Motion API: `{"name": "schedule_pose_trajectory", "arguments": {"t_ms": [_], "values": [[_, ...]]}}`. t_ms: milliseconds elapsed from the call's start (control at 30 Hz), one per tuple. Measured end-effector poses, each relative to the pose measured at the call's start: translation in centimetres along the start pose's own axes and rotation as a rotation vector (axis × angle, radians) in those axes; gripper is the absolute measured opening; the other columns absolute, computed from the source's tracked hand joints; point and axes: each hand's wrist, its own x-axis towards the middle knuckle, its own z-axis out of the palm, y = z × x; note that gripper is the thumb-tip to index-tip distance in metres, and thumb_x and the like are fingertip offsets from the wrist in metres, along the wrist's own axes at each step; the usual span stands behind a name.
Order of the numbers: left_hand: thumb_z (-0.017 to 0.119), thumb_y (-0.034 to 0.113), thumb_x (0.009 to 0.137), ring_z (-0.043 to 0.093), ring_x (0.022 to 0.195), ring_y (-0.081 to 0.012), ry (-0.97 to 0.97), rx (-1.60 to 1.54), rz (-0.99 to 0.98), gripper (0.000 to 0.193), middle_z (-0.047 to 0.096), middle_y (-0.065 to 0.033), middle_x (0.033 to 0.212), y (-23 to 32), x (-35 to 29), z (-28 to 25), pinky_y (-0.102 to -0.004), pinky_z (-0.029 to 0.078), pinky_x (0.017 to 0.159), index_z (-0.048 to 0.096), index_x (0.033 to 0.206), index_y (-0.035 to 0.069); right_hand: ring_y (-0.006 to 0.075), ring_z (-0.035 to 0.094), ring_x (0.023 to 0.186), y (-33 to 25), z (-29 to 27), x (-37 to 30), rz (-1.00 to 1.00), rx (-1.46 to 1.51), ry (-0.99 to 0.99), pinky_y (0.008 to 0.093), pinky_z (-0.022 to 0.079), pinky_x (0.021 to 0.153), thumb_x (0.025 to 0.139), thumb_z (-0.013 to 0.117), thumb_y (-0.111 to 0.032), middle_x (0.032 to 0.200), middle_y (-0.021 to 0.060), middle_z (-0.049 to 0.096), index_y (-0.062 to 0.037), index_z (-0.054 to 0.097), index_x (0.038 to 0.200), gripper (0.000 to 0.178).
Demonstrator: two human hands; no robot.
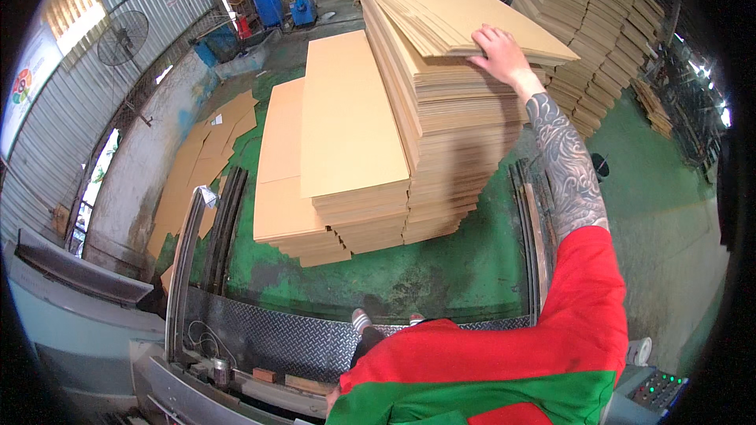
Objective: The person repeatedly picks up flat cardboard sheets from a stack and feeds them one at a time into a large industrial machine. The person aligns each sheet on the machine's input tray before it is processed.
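Observation:
A tall stack of brown cardboard sheets [453, 122] rises ahead of me. My right hand [500, 53] grips the near edge of its topmost bundle of sheets [472, 8], with fingers over the top and the thumb at the edge. This bundle sits askew, its left side fanned out over the sheets below. Low in the view, only a sliver of my left hand [332, 400] shows beside my shirt, by the machine's edge; its fingers are mostly hidden.
Lower cardboard stacks [350, 118] stand left of the tall one, and more stacks [587, 27] rise behind at right. Metal rails [529, 232] flank the green floor. A tread-plate strip [276, 338] runs by my feet. A control panel [657, 386] sits at lower right.

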Motion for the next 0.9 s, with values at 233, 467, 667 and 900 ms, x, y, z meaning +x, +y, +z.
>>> {"name": "schedule_pose_trajectory", "arguments": {"t_ms": [233,467,667,900], "values": [[0.063,0.042,0.097,0.07,0.086,-0.0263,-0.022,0.087,0.161,0.052,0.077,-0.0176,0.091,2.6,3.4,-0.4,-0.045,0.055,0.079,0.074,0.105,-0.007,0.0365,0.066,0.111,-0.7,-0.7,1.0,-0.11,-0.053,-0.113,0.0479,0.053,0.095,0.092,0.076,-0.032,0.114,0.0154,0.067,-0.003,0.059,0.119,0.043],[0.07,0.035,0.101,0.069,0.097,-0.0212,-0.077,-0.276,0.471,0.043,0.075,-0.0108,0.103,17.5,6.2,1.3,-0.0362,0.055,0.087,0.07,0.121,-0.003,0.0342,0.072,0.099,-6.7,-5.6,2.5,-0.214,-0.094,-0.1,0.0471,0.056,0.089,0.087,0.075,-0.028,0.101,0.0156,0.073,-0.0036,0.068,0.101,0.029],[0.083,0.016,0.093,0.044,0.149,-0.0333,-0.639,-0.501,1.126,0.098,0.04,-0.0262,0.162,44.3,-8.1,6.3,-0.0455,0.037,0.124,0.018,0.165,0.005,0.0262,0.072,0.083,-23.1,-9.1,1.0,-0.489,0.057,0.057,0.0454,0.056,0.075,0.077,0.07,-0.021,0.082,0.0058,0.069,-0.0108,0.072,0.073,0.011],[0.082,0.015,0.092,0.054,0.137,-0.0234,-0.882,-0.96,1.105,0.08,0.054,-0.0104,0.148,57.5,-23.8,8.8,-0.0431,0.039,0.12,0.034,0.155,0.005,0.0358,0.07,0.101,-31.2,-18.3,-0.9,-0.39,0.248,-0.336,0.0512,0.054,0.094,0.093,0.067,-0.037,0.103,0.0167,0.073,-0.0016,0.073,0.106,0.038]]}}
